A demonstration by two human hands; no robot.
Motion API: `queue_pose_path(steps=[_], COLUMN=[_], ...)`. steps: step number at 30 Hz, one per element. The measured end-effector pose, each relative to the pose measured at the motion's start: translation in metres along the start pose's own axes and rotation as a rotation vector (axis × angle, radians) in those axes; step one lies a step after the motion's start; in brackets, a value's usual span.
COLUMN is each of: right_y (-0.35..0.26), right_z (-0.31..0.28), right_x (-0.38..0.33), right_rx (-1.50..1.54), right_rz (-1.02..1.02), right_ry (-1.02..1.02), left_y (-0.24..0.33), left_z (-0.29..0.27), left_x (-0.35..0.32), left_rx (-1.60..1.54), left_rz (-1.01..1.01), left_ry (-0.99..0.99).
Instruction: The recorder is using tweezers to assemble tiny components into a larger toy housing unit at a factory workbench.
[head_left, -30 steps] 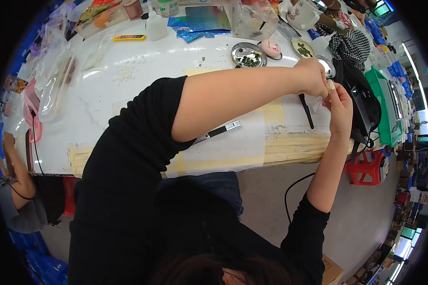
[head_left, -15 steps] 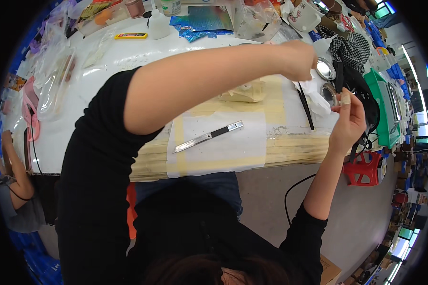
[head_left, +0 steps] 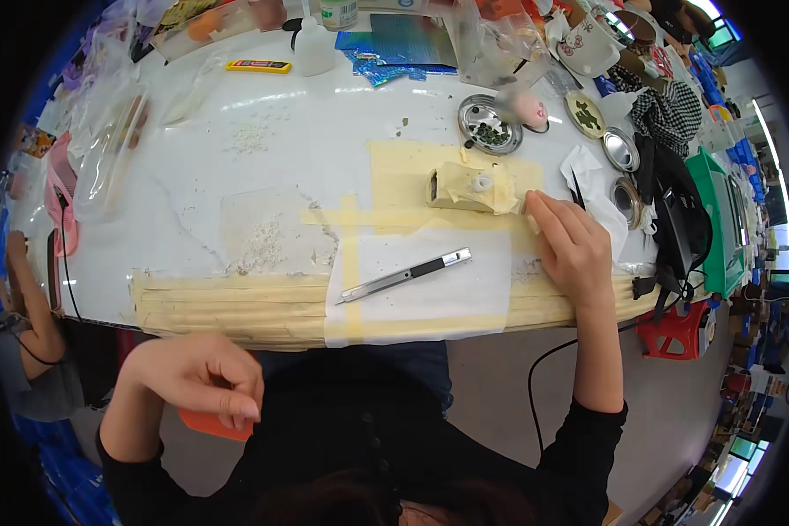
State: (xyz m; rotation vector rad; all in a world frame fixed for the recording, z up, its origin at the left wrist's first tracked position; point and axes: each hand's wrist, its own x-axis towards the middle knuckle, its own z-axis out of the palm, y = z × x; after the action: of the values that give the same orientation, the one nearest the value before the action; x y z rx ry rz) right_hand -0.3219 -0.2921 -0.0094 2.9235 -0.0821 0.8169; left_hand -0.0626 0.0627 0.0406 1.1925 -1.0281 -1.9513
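My right hand (head_left: 574, 250) is over the right side of the table, its fingers pressed together beside the right end of a block wrapped in cream tape (head_left: 472, 186). Whatever is in that pinch, if anything, is too small to make out. The block has a small whitish lump on top and a dark opening at its left end. Off the front edge at lower left, my left hand (head_left: 197, 377) is loosely curled, with nothing visible in it. Between the hands, a silver and black utility knife (head_left: 405, 275) lies on a white sheet (head_left: 447, 307) taped to the table.
Behind the block is a steel dish (head_left: 466, 112) with dark green bits. Farther right are a pale dish of green pieces (head_left: 585, 114), round tins (head_left: 621, 149), tissue (head_left: 598, 197) with a dark thin tool, and a black bag (head_left: 679, 219). A yellow case (head_left: 259, 67) lies at back left.
My left arm has swung from across the table at right back to the lower left, uncovering the block and dishes. My right hand has moved left, from the tins to the block.
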Motion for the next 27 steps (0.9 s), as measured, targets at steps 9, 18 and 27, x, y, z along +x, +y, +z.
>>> queue_pose_path(steps=[9,18,27], right_y=[0.005,-0.087,-0.108], right_z=[-0.022,-0.019,0.001], right_x=[-0.008,0.029,0.05], right_rx=[0.04,0.289,0.339], right_rz=[0.255,-0.172,-0.233], right_ry=[0.171,-0.008,-0.169], left_y=[-0.242,-0.178,-0.127], left_z=[0.069,-0.029,-0.066], left_x=[-0.119,-0.309,-0.402], left_rx=[-0.323,0.376,0.687], left_rz=[-1.003,-0.841,-0.764], left_ry=[0.594,1.557,1.85])
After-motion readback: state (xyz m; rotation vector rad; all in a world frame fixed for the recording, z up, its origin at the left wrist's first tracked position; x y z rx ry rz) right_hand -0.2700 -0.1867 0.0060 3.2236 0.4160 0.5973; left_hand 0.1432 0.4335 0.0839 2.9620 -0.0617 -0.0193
